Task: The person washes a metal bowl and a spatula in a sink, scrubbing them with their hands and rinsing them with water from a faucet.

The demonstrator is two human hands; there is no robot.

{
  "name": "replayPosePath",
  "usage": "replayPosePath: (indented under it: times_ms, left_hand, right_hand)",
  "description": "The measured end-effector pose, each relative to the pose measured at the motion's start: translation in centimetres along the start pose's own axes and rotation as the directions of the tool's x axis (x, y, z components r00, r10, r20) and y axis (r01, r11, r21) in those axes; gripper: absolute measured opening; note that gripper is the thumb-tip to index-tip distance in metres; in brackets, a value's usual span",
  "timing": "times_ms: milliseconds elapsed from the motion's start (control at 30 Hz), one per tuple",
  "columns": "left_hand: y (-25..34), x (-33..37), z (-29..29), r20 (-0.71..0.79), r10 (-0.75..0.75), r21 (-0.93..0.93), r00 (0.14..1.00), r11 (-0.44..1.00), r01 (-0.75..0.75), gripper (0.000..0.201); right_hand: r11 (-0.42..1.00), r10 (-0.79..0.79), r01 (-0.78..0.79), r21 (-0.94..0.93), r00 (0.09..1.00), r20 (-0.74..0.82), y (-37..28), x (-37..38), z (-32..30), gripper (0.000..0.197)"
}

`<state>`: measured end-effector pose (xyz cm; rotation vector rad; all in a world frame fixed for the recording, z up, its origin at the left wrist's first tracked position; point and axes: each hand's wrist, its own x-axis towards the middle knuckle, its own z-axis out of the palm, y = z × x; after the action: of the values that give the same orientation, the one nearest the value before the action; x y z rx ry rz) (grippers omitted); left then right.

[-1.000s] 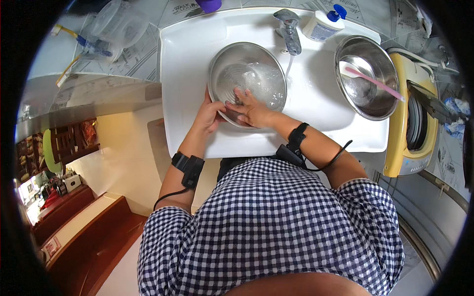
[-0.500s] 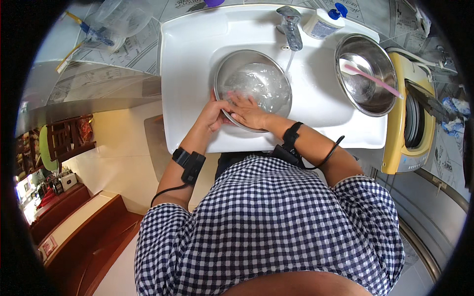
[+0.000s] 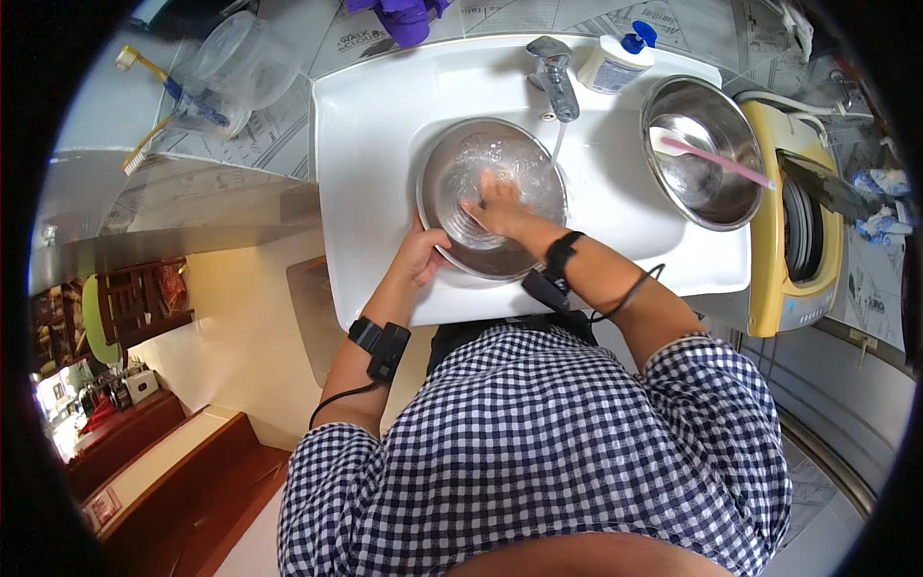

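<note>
A round metal bowl (image 3: 447, 173) with water in it sits in the white sink (image 3: 370, 144). My left hand (image 3: 420, 254) grips the bowl's near left rim, thumb over the edge and fingers mostly hidden outside it. Inside the bowl, my right hand (image 3: 499, 205) lies in the water with fingers spread, holding nothing. From the chrome faucet (image 3: 554, 77) a thin stream falls at the bowl's right edge. The water's surface is rippled.
On the sink's right side rests a second metal bowl (image 3: 679, 97) with a pink-handled white spatula (image 3: 716, 161) across it. Behind it stands a white bottle with a blue cap (image 3: 615, 65). A yellow washing machine (image 3: 766, 231) borders the right. Toothbrushes and a clear plastic container (image 3: 248, 60) are at far left.
My right hand has moved from the bowl's near left side toward its middle, fingers spreading. My left hand stays on the rim. The whole view has shifted slightly.
</note>
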<state>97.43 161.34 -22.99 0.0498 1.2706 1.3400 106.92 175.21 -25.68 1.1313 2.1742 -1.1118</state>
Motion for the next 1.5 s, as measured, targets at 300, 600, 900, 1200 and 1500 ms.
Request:
replayPosePath:
  times_ms: [300,600,900,1200,1500]
  left_hand:
    - [0.8,0.6,0.8,0.035,0.074,0.031,0.997,0.997,-0.075,0.072]
    - [0.7,-0.5,1.6,0.042,0.018,0.064,0.999,0.998,-0.020,0.093]
    - [0.8,-0.3,1.6,0.026,0.086,0.100,0.996,0.991,-0.088,0.082]
    - [2.2,0.8,1.3,0.036,0.123,0.239,0.992,0.963,-0.128,0.095]
    - [3.1,1.2,7.7,0.120,0.424,0.515,0.898,0.747,-0.421,0.087]
  right_hand:
    - [0.661,-0.692,0.738,-0.138,0.670,0.270,3.1,-1.0,2.2,0.061]
    - [0.736,-0.581,0.612,-0.290,0.790,0.196,2.6,0.0,1.7,0.075]
    - [0.837,-0.507,0.487,-0.249,0.862,-0.018,3.2,2.9,1.6,0.070]
    - [0.620,-0.771,0.723,0.304,0.490,0.406,7.6,-1.1,1.0,0.059]
    - [0.684,-0.261,0.341,-0.645,0.940,0.220,6.7,-0.5,-1.2,0.059]
